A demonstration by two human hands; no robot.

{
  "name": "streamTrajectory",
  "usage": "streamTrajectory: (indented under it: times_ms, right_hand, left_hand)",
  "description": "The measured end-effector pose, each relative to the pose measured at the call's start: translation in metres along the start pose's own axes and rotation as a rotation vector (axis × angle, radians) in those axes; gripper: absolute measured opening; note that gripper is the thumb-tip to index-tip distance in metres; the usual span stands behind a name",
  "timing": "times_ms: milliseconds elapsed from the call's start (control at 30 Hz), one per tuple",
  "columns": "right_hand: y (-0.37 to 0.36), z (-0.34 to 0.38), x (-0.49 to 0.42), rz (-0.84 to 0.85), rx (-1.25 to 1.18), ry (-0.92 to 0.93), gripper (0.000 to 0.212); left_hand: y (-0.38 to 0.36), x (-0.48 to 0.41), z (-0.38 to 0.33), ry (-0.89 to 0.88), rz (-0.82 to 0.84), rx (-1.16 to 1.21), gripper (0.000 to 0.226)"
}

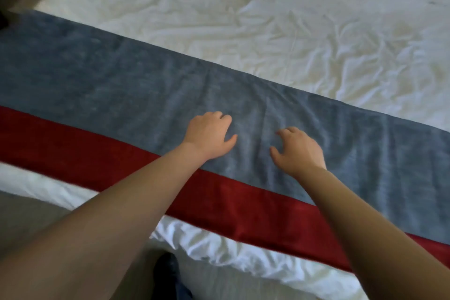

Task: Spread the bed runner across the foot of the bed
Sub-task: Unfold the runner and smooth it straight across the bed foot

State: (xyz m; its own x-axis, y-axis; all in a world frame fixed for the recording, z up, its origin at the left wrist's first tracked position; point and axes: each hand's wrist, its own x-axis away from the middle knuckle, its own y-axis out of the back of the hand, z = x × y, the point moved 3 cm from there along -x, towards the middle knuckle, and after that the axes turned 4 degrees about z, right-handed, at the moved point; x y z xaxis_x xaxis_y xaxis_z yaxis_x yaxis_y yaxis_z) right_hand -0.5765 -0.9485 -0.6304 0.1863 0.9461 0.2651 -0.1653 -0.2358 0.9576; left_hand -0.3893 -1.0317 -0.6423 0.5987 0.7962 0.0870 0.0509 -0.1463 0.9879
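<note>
The bed runner (117, 85) is a long band of grey-blue cloth with a dark red stripe along its near edge. It lies flat across the foot of the bed, running from the left edge of view to the right edge. My left hand (209, 136) rests on the grey part near the middle, fingers curled down onto the cloth. My right hand (297, 151) rests beside it, a hand's width to the right, fingers spread and bent with tips on the cloth. Neither hand holds a fold. Faint creases run through the cloth between and beyond my hands.
A wrinkled white sheet (292, 19) covers the bed beyond the runner. A white strip of bedding (219, 248) hangs over the near edge below the red stripe. The floor (29, 212) shows at lower left, and a dark shape (165, 273) lies at bottom centre.
</note>
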Motion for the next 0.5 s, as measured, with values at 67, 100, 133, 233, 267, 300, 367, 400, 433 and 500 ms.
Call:
streamTrajectory:
  times_ms: [67,100,133,233,267,300,367,400,433,500]
  right_hand:
    - [0.003,0.013,-0.019,-0.024,-0.027,-0.016,0.039]
    - [0.005,0.018,-0.028,-0.031,-0.037,-0.021,0.038]
    - [0.006,0.022,-0.038,-0.033,-0.040,-0.025,0.038]
    - [0.008,0.026,-0.066,-0.024,-0.038,-0.027,0.037]
    - [0.008,0.026,-0.076,-0.020,-0.033,-0.018,0.036]
    - [0.007,0.024,-0.087,-0.017,-0.028,-0.010,0.035]
    - [0.005,0.022,-0.107,-0.010,-0.029,0.002,0.036]
    - [0.005,0.020,-0.118,-0.012,-0.038,0.006,0.036]
    - [0.004,0.017,-0.130,-0.019,-0.054,0.002,0.036]
    - [0.001,0.009,-0.153,-0.023,-0.097,-0.016,0.035]
  left_hand:
    - [0.002,-0.011,0.024,-0.020,0.009,-0.017,0.043]
    - [0.003,-0.018,0.034,-0.027,0.013,-0.022,0.043]
    - [0.004,-0.026,0.042,-0.032,0.018,-0.026,0.043]
    - [0.002,-0.053,0.056,-0.054,0.041,-0.039,0.044]
    - [0.001,-0.063,0.057,-0.057,0.040,-0.049,0.044]
    - [0.000,-0.074,0.057,-0.060,0.032,-0.061,0.044]
    - [-0.001,-0.094,0.056,-0.071,0.025,-0.056,0.043]
    - [-0.003,-0.105,0.054,-0.078,0.026,-0.047,0.043]
    - [-0.005,-0.118,0.053,-0.087,0.028,-0.044,0.042]
    - [-0.011,-0.143,0.048,-0.102,0.029,-0.039,0.040]
